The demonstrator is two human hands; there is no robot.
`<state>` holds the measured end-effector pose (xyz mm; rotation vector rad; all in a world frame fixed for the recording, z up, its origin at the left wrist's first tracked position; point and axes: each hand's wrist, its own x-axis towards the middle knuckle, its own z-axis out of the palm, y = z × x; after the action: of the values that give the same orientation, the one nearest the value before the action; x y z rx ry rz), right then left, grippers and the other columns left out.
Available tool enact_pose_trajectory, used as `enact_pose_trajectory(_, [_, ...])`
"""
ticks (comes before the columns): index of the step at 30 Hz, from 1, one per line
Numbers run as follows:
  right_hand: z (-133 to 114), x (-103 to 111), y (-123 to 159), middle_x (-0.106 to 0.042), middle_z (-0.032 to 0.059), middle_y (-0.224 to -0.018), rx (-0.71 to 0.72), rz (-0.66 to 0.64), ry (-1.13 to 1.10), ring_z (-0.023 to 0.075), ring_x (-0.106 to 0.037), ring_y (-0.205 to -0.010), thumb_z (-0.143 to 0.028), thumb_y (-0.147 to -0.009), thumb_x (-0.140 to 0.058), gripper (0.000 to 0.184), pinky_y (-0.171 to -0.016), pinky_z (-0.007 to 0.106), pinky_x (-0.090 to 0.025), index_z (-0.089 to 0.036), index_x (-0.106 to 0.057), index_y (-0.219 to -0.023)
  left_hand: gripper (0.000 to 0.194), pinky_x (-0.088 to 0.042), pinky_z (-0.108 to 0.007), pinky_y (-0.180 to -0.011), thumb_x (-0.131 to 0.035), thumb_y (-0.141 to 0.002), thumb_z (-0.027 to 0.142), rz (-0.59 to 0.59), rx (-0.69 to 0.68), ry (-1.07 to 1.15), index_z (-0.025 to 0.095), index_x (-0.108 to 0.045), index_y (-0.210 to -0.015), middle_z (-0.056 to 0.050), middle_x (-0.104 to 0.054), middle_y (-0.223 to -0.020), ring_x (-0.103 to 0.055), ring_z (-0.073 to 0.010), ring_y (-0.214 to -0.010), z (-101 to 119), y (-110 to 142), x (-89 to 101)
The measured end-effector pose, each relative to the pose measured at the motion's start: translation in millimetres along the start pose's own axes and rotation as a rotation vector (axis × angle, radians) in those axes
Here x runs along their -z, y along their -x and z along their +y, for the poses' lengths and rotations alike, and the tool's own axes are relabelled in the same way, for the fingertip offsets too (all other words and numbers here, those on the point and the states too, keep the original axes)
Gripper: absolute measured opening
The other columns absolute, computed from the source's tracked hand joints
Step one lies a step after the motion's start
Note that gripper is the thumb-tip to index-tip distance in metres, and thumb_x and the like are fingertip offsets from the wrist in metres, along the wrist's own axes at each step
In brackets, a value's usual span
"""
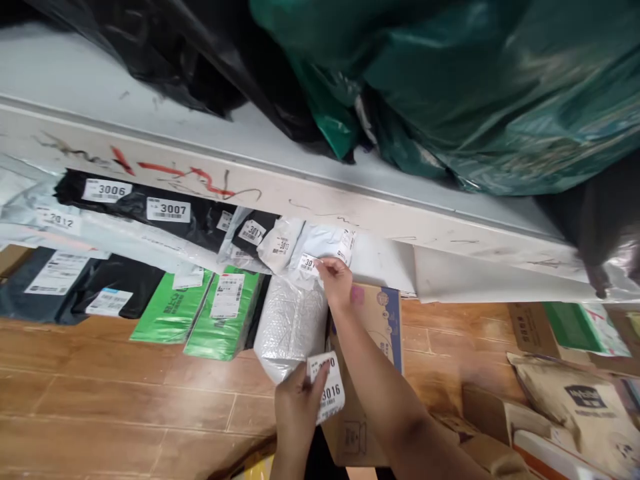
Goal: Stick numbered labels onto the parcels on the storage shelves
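My right hand [337, 279] pinches the edge of a white number sticker [307, 264] reading "301" and a hidden digit, against a pale plastic mailer [325, 241] on the lower shelf. Lower down, my left hand [299, 405] grips a strip of number labels [332, 395] between thumb and fingers; "3016" shows on it, and the thumb partly covers the number above. Behind the left hand stands a silver bubble-wrapped parcel [293, 320]. A brown and blue cardboard box [373, 320] lies under my right forearm. Just left of the mailer, a whitish parcel [281, 244] bears a number sticker.
Black parcels labelled 3006 [80, 189] and 3007 [197, 217] lie along the shelf. Two green parcels [173, 303] stand on the wooden floor [125, 393]. Overhead runs a white shelf edge [350, 217] with dark green bags [475, 100] above. Boxes and a kraft bag [565, 393] fill the right.
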<state>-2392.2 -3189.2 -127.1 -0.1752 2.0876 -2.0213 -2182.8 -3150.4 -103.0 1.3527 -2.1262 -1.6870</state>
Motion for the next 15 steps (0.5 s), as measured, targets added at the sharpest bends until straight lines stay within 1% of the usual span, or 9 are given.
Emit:
enact_pose_trajectory(2, [2, -6, -4, -0.061, -0.0001, -0.074, 0.085, 0.029, 0.168, 0.0135, -0.053, -0.061, -0.041, -0.071, -0.073, 0.028, -0.065, 0.030, -0.047, -0.020, -0.065, -0.087, 0.037, -0.041, -0.022, -0.048, -0.061, -0.079, 0.053, -0.019, -0.013, 0.004, 0.020, -0.061, -0.065, -0.001, -0.064, -0.056, -0.058, -0.0152, -0.051, -18, 26, 10.1])
enact_pose_trajectory(4, [3, -6, -4, -0.062, 0.0041, -0.092, 0.213, 0.097, 0.344, 0.0150, -0.054, -0.067, -0.042, -0.068, -0.076, 0.051, -0.073, 0.033, -0.049, -0.020, -0.059, -0.110, 0.037, -0.043, -0.023, -0.048, -0.060, -0.080, 0.055, 0.002, 0.019, 0.036, 0.020, -0.063, -0.067, -0.002, -0.065, -0.059, -0.059, -0.0163, -0.052, -36, 49, 20.8])
enact_pose_trajectory(5, [2, -4, -3, -0.060, 0.0061, -0.100, 0.282, 0.095, 0.414, 0.0163, -0.056, -0.072, -0.043, -0.068, -0.077, 0.057, -0.079, 0.035, -0.049, -0.021, -0.055, -0.116, 0.037, -0.044, -0.023, -0.048, -0.060, -0.079, 0.056, 0.026, 0.042, 0.051, 0.020, -0.064, -0.067, -0.003, -0.066, -0.060, -0.059, -0.0168, -0.053, -45, 60, 26.3])
enact_pose_trajectory(6, [2, -2, -2, -0.060, 0.0073, -0.103, 0.349, 0.044, 0.466, 0.0179, -0.057, -0.079, -0.042, -0.069, -0.076, 0.055, -0.084, 0.036, -0.048, -0.021, -0.055, -0.116, 0.038, -0.044, -0.023, -0.049, -0.060, -0.079, 0.056, 0.050, 0.067, 0.060, 0.020, -0.064, -0.067, -0.003, -0.066, -0.060, -0.059, -0.0169, -0.053, -53, 69, 32.1])
enact_pose_trajectory(9, [-4, 7, 8, -0.063, 0.0079, -0.103, 0.484, -0.257, 0.521, 0.0228, -0.058, -0.100, -0.039, -0.077, -0.069, 0.032, -0.095, 0.040, -0.045, -0.022, -0.063, -0.104, 0.043, -0.048, -0.022, -0.053, -0.062, -0.076, 0.059, 0.141, 0.185, 0.149, 0.018, -0.066, -0.068, -0.003, -0.067, -0.061, -0.061, -0.0179, -0.059, -69, 90, 51.3])
enact_pose_trajectory(11, [-14, 15, 27, -0.064, 0.0090, -0.112, 0.464, -0.315, 0.483, 0.0243, -0.056, -0.108, -0.040, -0.076, -0.070, 0.040, -0.098, 0.042, -0.044, -0.023, -0.062, -0.111, 0.047, -0.052, -0.024, -0.059, -0.064, -0.073, 0.062, 0.202, 0.304, 0.300, 0.016, -0.070, -0.075, -0.005, -0.070, -0.068, -0.064, -0.0204, -0.067, -70, 99, 64.9])
enact_pose_trajectory(13, [-31, 27, 61, -0.064, 0.0093, -0.116, 0.331, -0.356, 0.393, 0.0235, -0.057, -0.107, -0.044, -0.077, -0.069, 0.046, -0.093, 0.040, -0.046, -0.023, -0.060, -0.116, 0.051, -0.054, -0.026, -0.062, -0.068, -0.068, 0.063, 0.254, 0.401, 0.462, 0.014, -0.071, -0.083, -0.007, -0.073, -0.076, -0.066, -0.0226, -0.072, -64, 107, 77.0])
enact_pose_trajectory(14, [-41, 33, 82, -0.065, 0.0087, -0.113, 0.218, -0.467, 0.329, 0.0221, -0.059, -0.103, -0.046, -0.080, -0.065, 0.042, -0.088, 0.038, -0.048, -0.022, -0.061, -0.115, 0.053, -0.054, -0.026, -0.062, -0.070, -0.067, 0.063, 0.274, 0.431, 0.538, 0.013, -0.072, -0.085, -0.007, -0.073, -0.077, -0.066, -0.0228, -0.072, -58, 111, 81.9])
enact_pose_trajectory(15, [-52, 41, 104, -0.068, 0.0080, -0.107, 0.080, -0.629, 0.255, 0.0205, -0.061, -0.097, -0.049, -0.083, -0.060, 0.039, -0.082, 0.035, -0.049, -0.022, -0.063, -0.112, 0.055, -0.055, -0.027, -0.061, -0.070, -0.067, 0.063, 0.292, 0.446, 0.616, 0.012, -0.072, -0.086, -0.007, -0.073, -0.076, -0.067, -0.0228, -0.071, -51, 115, 85.7])
